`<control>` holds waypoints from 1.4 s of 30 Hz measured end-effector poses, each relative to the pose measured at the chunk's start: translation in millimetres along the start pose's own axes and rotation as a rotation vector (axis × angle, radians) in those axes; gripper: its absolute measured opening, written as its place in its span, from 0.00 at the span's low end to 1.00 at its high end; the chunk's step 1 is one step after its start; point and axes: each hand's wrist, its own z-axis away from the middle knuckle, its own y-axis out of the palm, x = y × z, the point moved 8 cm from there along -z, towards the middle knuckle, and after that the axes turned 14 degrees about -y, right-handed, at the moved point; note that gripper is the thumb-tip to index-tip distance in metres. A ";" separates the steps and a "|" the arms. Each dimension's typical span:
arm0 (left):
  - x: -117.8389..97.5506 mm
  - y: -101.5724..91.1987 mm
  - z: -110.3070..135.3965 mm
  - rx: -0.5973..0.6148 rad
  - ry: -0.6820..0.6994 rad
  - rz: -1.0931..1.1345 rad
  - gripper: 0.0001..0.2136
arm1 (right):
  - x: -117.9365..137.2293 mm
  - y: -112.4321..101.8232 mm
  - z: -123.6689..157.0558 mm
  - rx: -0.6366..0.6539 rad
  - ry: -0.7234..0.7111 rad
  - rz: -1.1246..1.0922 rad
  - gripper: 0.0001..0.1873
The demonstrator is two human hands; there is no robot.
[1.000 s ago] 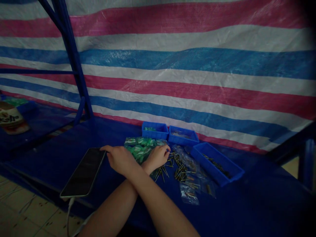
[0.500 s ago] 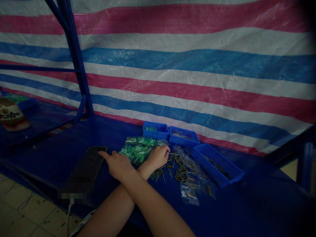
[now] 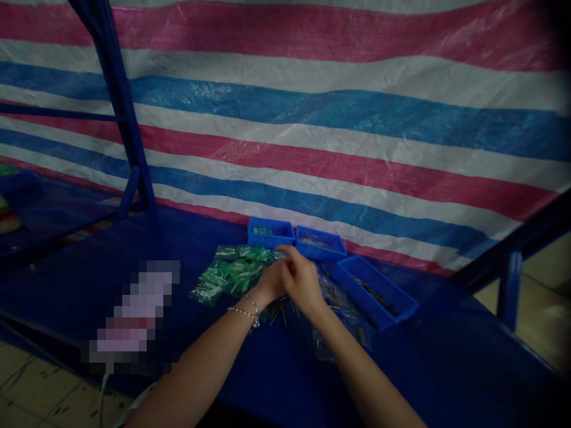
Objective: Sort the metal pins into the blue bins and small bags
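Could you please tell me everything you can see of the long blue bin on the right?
The bin is an open, oblong box, apparently plastic. It stands upright on the table, slanting toward lower right. Thin dark pieces lie along its floor. Clear bags lie close along its left side; the right hand is apart from it.

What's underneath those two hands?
Thin metal-looking pieces show on the near side of the left hand, with bagged green pieces beside it. Whatever lies directly beneath both hands is covered, and the right hand hides part of the left.
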 end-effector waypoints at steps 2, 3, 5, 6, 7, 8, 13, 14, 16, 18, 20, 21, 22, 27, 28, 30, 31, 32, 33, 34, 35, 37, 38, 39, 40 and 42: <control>-1.3 2.5 -0.2 0.027 0.024 -0.073 0.06 | -32.3 -16.2 14.1 -0.049 0.144 -0.017 0.13; -2.3 2.7 0.2 0.030 0.038 -0.115 0.07 | -45.2 -19.2 21.1 -0.028 0.207 -0.023 0.12; -4.4 1.6 1.5 0.024 0.061 -0.171 0.08 | -62.4 -17.5 33.4 0.089 0.288 -0.020 0.12; -5.3 1.0 2.1 0.025 0.068 -0.179 0.09 | -66.4 -12.8 38.9 0.186 0.306 -0.019 0.11; -6.0 0.7 2.6 0.030 0.072 -0.178 0.09 | -68.6 -8.1 44.2 0.281 0.319 -0.007 0.10; -6.2 0.4 2.8 0.034 0.070 -0.174 0.09 | -69.5 -3.8 49.3 0.371 0.333 0.019 0.09; -7.9 -1.2 3.4 0.038 0.073 -0.149 0.09 | -67.3 4.4 64.4 0.603 0.448 0.258 0.08; -8.2 -1.3 3.5 0.040 0.074 -0.149 0.09 | -65.4 5.7 65.5 0.624 0.465 0.293 0.09; -8.5 -1.2 3.8 0.042 0.073 -0.157 0.09 | -60.8 8.9 66.8 0.661 0.487 0.335 0.09; -8.3 -0.7 4.0 0.042 0.074 -0.169 0.08 | -56.7 11.2 67.1 0.688 0.502 0.359 0.09; -7.8 0.1 4.1 0.043 0.076 -0.181 0.08 | -54.0 11.4 66.6 0.695 0.513 0.376 0.09; -7.4 0.3 4.1 0.042 0.077 -0.185 0.08 | -53.2 10.9 66.1 0.692 0.516 0.381 0.09; -7.1 0.5 4.0 0.041 0.078 -0.187 0.08 | -52.9 10.3 65.5 0.686 0.516 0.384 0.10; -7.2 0.3 4.2 0.048 0.075 -0.181 0.09 | -59.2 8.9 65.3 0.642 0.500 0.373 0.10; -7.6 -0.1 4.3 0.048 0.074 -0.178 0.09 | -62.6 8.7 65.9 0.626 0.502 0.366 0.09; -8.3 -0.8 4.3 0.050 0.072 -0.171 0.09 | -70.5 8.3 66.4 0.566 0.505 0.315 0.09; -8.4 -1.2 4.1 0.050 0.069 -0.167 0.09 | -74.3 8.1 65.8 0.521 0.502 0.261 0.09; -8.5 -1.7 3.8 0.048 0.065 -0.161 0.09 | -77.9 8.1 64.9 0.468 0.498 0.181 0.08; -8.8 -2.7 3.4 0.041 0.062 -0.151 0.08 | -81.5 7.3 63.9 0.403 0.502 0.085 0.08; -9.4 -4.3 2.9 0.028 0.062 -0.137 0.08 | -85.7 5.7 63.3 0.325 0.522 -0.023 0.08; -10.5 -6.4 2.5 0.009 0.066 -0.118 0.07 | -90.3 3.4 63.4 0.238 0.556 -0.137 0.08; -13.9 -10.9 2.2 -0.021 0.083 -0.069 0.08 | -98.3 -1.9 64.7 0.053 0.629 -0.358 0.10; -15.8 -12.7 2.1 -0.027 0.090 -0.046 0.08 | -101.0 -4.3 65.5 -0.034 0.656 -0.457 0.11; -17.3 -13.9 1.8 -0.025 0.091 -0.027 0.09 | -102.6 -6.3 66.0 -0.110 0.673 -0.547 0.12; -18.4 -14.6 1.5 -0.017 0.086 -0.012 0.10 | -103.6 -8.1 66.7 -0.175 0.686 -0.622 0.13; -19.3 -14.6 0.8 0.012 0.060 0.009 0.11 | -105.0 -11.1 69.0 -0.279 0.719 -0.727 0.15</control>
